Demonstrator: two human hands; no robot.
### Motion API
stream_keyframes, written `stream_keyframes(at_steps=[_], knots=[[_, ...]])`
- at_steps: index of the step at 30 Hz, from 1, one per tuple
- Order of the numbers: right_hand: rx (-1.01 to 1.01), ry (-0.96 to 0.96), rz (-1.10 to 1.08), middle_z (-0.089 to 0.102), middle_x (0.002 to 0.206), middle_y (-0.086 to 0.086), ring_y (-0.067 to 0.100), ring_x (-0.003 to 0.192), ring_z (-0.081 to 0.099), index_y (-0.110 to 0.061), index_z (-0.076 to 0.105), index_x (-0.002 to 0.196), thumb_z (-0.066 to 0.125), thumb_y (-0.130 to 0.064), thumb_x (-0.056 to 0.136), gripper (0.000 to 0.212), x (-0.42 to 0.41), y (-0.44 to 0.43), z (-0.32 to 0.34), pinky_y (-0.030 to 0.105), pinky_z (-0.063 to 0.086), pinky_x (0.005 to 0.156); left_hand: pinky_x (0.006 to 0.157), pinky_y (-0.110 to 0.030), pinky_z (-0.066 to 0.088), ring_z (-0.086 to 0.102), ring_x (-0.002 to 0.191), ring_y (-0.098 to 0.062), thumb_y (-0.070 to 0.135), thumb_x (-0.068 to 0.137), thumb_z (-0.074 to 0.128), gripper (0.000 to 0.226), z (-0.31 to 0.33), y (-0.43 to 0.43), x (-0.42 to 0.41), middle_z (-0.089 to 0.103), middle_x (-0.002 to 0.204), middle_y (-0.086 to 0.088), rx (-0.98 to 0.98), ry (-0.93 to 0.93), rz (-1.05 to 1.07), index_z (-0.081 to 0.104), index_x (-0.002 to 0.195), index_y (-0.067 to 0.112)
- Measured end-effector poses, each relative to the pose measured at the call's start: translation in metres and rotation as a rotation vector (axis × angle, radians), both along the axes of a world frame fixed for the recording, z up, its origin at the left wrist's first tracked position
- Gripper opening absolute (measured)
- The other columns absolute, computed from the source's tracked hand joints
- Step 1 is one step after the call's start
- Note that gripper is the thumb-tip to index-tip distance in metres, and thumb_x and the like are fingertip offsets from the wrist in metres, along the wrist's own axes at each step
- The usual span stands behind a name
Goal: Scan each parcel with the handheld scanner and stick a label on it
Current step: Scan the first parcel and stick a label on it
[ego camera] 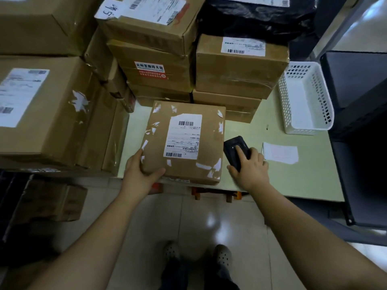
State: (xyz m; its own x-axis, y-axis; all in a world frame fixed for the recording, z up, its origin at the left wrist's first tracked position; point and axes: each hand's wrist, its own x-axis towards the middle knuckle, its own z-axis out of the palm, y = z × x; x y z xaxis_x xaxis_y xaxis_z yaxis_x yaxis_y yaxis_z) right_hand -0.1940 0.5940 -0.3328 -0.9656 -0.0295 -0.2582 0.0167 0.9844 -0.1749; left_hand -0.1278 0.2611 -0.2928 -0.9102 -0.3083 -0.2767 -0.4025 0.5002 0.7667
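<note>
Cartons (155, 53) (stacked) hem parcel (184, 143); right hand (249, 168) apparently grips scanner (230, 150).

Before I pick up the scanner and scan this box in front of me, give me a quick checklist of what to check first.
1. Parcel lies flat on the table, shipping label facing up: ok.
2. Both barcodes on the shipping label are uncovered: ok.
3. Left hand grips the parcel's near left corner: ok.
4. Right hand grips the handheld scanner: ok.
5. Scanner aimed at a barcode: not ok, it lies on the table beside the parcel.
6. White paper slip to the right is the label to stick on: cannot tell.
</note>
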Motion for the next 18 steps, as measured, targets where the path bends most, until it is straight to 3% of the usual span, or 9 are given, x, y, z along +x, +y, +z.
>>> stream_keyframes(at_steps=[6, 9, 14, 18], knots=[[-0.236, -0.031, -0.086, 0.045, 0.133, 0.010, 0.032, 0.124, 0.037, -0.034, 0.042, 0.146, 0.069, -0.050, 0.078, 0.075, -0.001, 0.019, 0.029, 0.044, 0.035, 0.101, 0.095, -0.045, 0.054, 0.058, 0.115, -0.015, 0.060, 0.058, 0.081, 0.094, 0.002, 0.010, 0.001, 0.056, 0.128, 0.006, -0.056, -0.015, 0.026, 0.043, 0.141, 0.036], [-0.314, -0.043, -0.138, 0.045, 0.132, 0.005, 0.028, 0.125, 0.038, -0.040, 0.045, 0.142, 0.070, -0.045, 0.075, 0.072, 0.002, 0.034, 0.067, 0.046, 0.041, 0.103, 0.097, -0.046, 0.052, 0.054, 0.119, -0.020, 0.058, 0.061, 0.082, 0.097, 0.007, 0.014, 0.001, 0.051, 0.132, 0.003, -0.101, -0.055, 0.027, 0.040, 0.145, 0.032], [-0.321, -0.095, 0.008, 0.045, 0.114, -0.005, 0.023, 0.116, 0.044, -0.046, 0.047, 0.139, 0.063, -0.054, 0.063, 0.078, 0.007, 0.035, 0.146, 0.042, 0.052, 0.092, 0.103, -0.045, 0.047, 0.048, 0.126, -0.024, 0.049, 0.070, 0.082, 0.092, 0.020, 0.018, 0.004, 0.045, 0.138, -0.002, -0.165, -0.052, -0.013, 0.037, 0.148, 0.026], [-0.182, -0.160, 0.194, 0.047, 0.105, -0.002, 0.023, 0.111, 0.044, -0.045, 0.046, 0.141, 0.059, -0.063, 0.061, 0.083, 0.014, 0.007, 0.193, 0.039, 0.048, 0.095, 0.104, -0.048, 0.045, 0.044, 0.129, -0.028, 0.044, 0.076, 0.080, 0.088, 0.027, 0.018, 0.009, 0.039, 0.145, -0.004, -0.208, -0.078, -0.068, 0.036, 0.149, 0.020]])
